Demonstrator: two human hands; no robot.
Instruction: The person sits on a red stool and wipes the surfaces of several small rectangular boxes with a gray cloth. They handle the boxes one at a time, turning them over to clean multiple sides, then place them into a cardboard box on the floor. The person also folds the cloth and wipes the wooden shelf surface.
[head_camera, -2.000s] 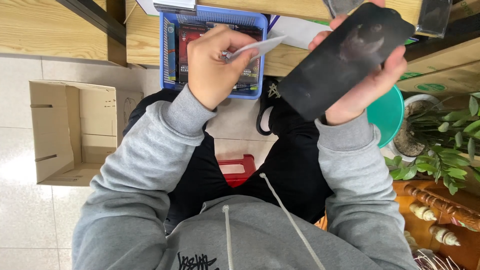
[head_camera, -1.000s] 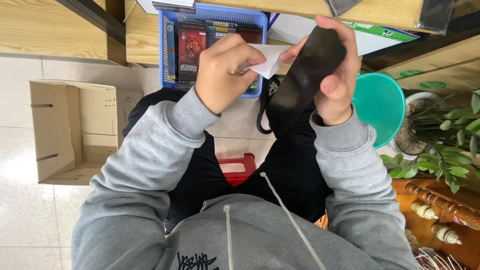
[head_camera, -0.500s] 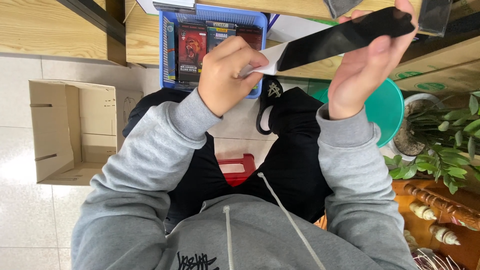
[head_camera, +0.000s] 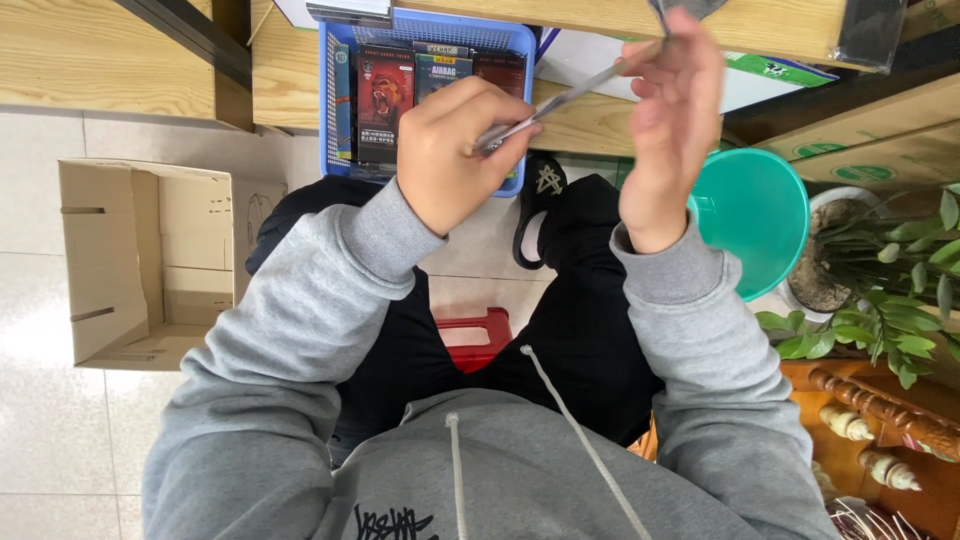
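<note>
The head camera looks down at a person in a soft grey hooded top with two white cords.

The left hand (head_camera: 455, 150) is in the upper middle of the frame. Its grip is closed in a pinch on a small pale sheet (head_camera: 500, 130), thin and flat like a sticker or film. The right hand (head_camera: 670, 120) is in the upper right part of the frame. Its fingers curl round a thin flat piece (head_camera: 590, 90), which we see from its edge, so it looks like a narrow grey strip. It slants from the right hand down to the left hand's fingertips. The pale sheet meets the low end of that strip. How tight the right grip is, I cannot tell, but the piece rests in it.

Behind the hands, at the top middle, sits a blue plastic basket (head_camera: 340, 110) with a grid wall. Small flat boxes (head_camera: 385, 95) stand inside it, one red and some dark. The basket rests on a light wooden desk (head_camera: 120, 55) with smooth grain.

At the left, an open brown cardboard box (head_camera: 130, 260) stands on the shiny pale floor tiles (head_camera: 40, 430). A red plastic stool (head_camera: 475, 335) peeks out between the dark trouser legs. At the right is a round green plastic tub (head_camera: 755, 225), and beside it a leafy green plant (head_camera: 890, 290) in a pale pot.
</note>
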